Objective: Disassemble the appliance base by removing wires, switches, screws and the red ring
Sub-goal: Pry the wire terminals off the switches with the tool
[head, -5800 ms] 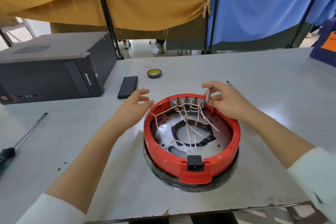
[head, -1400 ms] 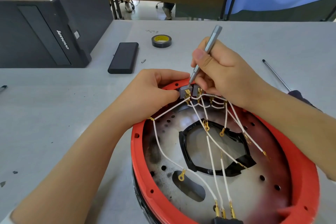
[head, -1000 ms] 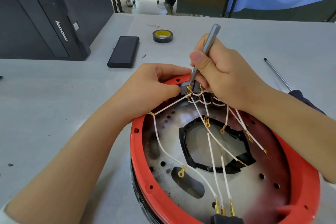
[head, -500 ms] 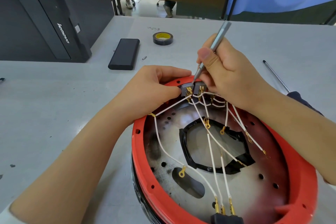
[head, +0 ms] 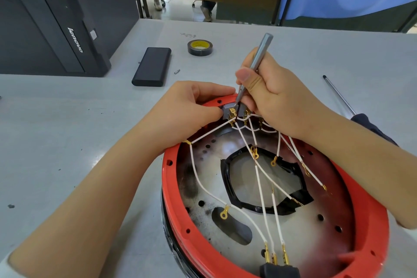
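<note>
The appliance base lies upside down in front of me, a red ring (head: 173,189) round a scorched metal plate (head: 300,230). White wires (head: 262,192) with brass terminals run from a black socket (head: 279,272) at the near rim to grey switches (head: 229,110) at the far rim. My left hand (head: 187,110) pinches the leftmost switch, which sits raised from the rim. My right hand (head: 273,95) grips a slim grey screwdriver (head: 256,64), its tip down between two switches.
A black computer case (head: 52,27) stands at the far left. A black flat box (head: 152,66), a small screw (head: 177,71) and a tape roll (head: 200,47) lie behind the base. A long screwdriver (head: 338,95) lies to the right of my forearm.
Since 5.8 s ago the view has closed in on the switches. In the last second the screwdriver tip has worked between two switches and the leftmost switch has lifted slightly out of the rim.
</note>
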The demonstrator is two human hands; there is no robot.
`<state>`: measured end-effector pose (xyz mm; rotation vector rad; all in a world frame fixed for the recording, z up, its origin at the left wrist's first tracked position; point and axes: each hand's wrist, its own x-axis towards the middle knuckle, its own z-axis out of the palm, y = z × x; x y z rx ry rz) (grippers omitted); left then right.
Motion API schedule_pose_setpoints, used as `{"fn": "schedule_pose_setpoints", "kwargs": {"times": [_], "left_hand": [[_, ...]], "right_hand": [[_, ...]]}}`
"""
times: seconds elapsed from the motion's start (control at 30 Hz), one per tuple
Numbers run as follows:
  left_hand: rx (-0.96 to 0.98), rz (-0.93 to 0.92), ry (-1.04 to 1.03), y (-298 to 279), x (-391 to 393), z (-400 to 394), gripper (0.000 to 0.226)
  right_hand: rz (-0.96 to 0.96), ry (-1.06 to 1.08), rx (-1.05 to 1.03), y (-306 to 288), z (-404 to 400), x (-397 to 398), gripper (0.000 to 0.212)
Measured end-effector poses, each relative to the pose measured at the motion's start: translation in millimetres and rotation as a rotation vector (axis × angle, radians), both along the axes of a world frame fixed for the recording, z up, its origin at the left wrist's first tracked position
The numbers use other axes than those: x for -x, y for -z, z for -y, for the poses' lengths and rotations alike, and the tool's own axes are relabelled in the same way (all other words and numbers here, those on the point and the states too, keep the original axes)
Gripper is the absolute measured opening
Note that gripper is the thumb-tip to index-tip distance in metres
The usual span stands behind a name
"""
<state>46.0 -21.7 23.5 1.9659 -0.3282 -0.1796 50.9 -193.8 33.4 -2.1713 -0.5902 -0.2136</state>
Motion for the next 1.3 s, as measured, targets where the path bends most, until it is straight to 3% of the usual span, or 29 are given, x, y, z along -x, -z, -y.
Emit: {"fn": "schedule_pose_setpoints", "kwargs": {"times": [0.17, 0.43, 0.63, 1.0, 1.3], "left_hand": [[0.004, -0.008, 0.01, -0.5, 0.8, 0.3, 0.041], [-0.001, -0.005, 0.004, -1.3, 1.1, -0.1, 0.039], [0.015, -0.023, 0.011, -1.3, 1.6, -0.1, 0.039], [-0.007, -0.008, 0.021, -0.3, 0.3, -0.5, 0.042], [0.018, -0.02, 0.009, 0.6, 0.4, -0.4, 0.04]], "right_hand": [[-0.155, 0.027, -0.057, -7.1, -4.8, -9.0, 0.02], [-0.087, 0.0, -0.116, -1.9, 0.3, -2.7, 0.018], [-0.019, -0.017, -0.037, -0.2, 0.6, -0.8, 0.017], [-0.195, 0.031, -0.019, -7.4, -5.9, -18.8, 0.022], [0.036, -0.045, -0.007, -0.8, 1.0, 2.0, 0.016]]}}
